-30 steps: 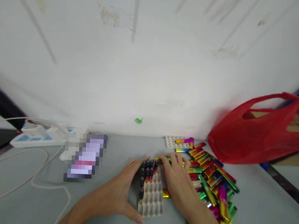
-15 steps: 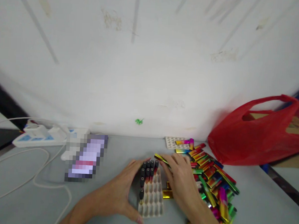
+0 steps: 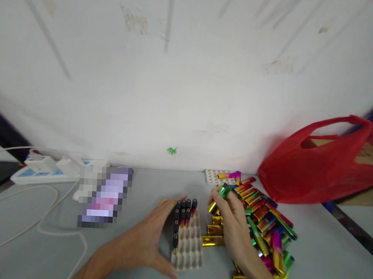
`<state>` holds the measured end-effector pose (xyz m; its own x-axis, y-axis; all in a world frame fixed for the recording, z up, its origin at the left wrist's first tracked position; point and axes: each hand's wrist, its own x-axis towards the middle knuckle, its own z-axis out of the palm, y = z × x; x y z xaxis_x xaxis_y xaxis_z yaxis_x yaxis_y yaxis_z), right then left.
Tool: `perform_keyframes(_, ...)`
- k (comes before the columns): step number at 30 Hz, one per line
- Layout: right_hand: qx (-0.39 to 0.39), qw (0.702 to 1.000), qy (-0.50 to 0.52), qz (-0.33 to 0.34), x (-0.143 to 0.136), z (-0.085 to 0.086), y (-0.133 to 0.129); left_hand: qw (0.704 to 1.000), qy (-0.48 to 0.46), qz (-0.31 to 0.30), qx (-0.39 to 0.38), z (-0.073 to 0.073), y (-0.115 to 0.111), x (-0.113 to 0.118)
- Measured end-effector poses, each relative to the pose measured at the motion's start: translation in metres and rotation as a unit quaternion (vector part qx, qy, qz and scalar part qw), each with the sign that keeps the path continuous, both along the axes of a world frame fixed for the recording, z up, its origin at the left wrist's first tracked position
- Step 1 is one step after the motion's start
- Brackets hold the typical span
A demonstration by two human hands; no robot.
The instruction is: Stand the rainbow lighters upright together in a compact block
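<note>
My left hand (image 3: 147, 233) curves round the left side of a pale moulded tray (image 3: 188, 254), fingers at its far end and thumb by its near left corner. Several black-topped sticks (image 3: 183, 214), some with reddish lower parts, stand upright in the tray's far row and left column. To the right of the tray, my right hand (image 3: 229, 216) is closed on a shiny green-and-gold tube (image 3: 224, 191), its green end pointing up. Gold tubes (image 3: 213, 241) lie between the tray and that hand. Beneath and beyond the right wrist spreads a pile of coloured metallic tubes (image 3: 263, 220).
A second pale tray (image 3: 211, 177) with a pink-and-gold tube on it lies by the wall. The red plastic bag (image 3: 309, 175) stands at the right. On the left are a phone (image 3: 106, 197), a power strip (image 3: 60, 170) and a loose white cable (image 3: 59, 232).
My right hand has turned and shifted slightly right, so the green end of the tube now shows upward. My left hand and the tray keep their places.
</note>
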<state>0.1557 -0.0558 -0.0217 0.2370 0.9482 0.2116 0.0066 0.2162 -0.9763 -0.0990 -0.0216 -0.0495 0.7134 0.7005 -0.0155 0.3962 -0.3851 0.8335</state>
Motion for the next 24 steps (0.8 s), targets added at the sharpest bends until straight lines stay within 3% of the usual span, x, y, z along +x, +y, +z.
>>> perform_keyframes(4, -0.039, 0.992, 0.102, 0.064, -0.004, -0.005, 0.000, 1.000, 0.002, 0.008, 0.007, 0.000, 0.000, 0.001)
perform_keyframes(8, -0.105, 0.962, 0.220, 0.119, -0.006, -0.011, 0.004, 1.000, 0.002, 0.007, 0.004, 0.002, -0.001, 0.001)
perform_keyframes(10, -0.119, 0.959, 0.225, 0.127, -0.007, -0.010, 0.005, 1.000, 0.000, 0.007, 0.002, 0.002, -0.001, 0.001)
perform_keyframes(16, -0.069, 0.984, 0.134, 0.095, -0.010, 0.003, 0.001, 1.000, 0.003, 0.007, 0.002, 0.003, 0.000, 0.001)
perform_keyframes(24, -0.129, 0.945, 0.258, 0.157, -0.005, 0.011, 0.001, 1.000, 0.003, 0.007, -0.007, 0.004, 0.001, 0.002)
